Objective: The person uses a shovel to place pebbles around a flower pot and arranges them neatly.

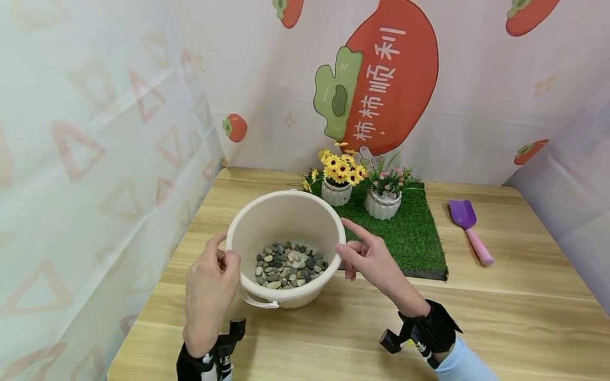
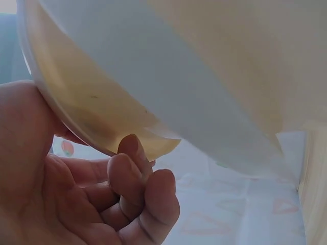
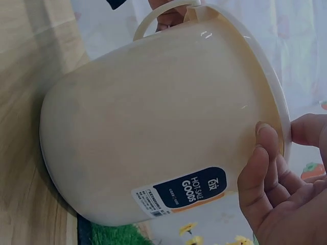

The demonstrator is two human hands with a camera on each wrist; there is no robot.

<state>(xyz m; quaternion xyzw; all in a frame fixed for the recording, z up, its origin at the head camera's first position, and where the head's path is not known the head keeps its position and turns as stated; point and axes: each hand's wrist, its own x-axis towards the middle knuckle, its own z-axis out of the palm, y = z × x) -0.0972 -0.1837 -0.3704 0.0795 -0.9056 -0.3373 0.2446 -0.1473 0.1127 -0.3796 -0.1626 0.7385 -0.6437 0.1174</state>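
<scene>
Her left hand (image 1: 209, 288) grips the rim of the cream bucket (image 1: 285, 222), thumb hooked over it. The right hand (image 1: 369, 256) rests against the opposite rim, fingers loosely apart. Pebbles (image 1: 290, 264) lie inside the bucket.

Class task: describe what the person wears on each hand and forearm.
Both hands are bare. The left hand and right hand each have a black wrist strap carrying a small black camera mount. A light blue sleeve shows on the right forearm.

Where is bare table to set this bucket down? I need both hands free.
Bare wood lies in front of the bucket, between the left hand and right hand, and right of the grass mat around the scoop. The mat's back is crowded with two flower pots.
</scene>
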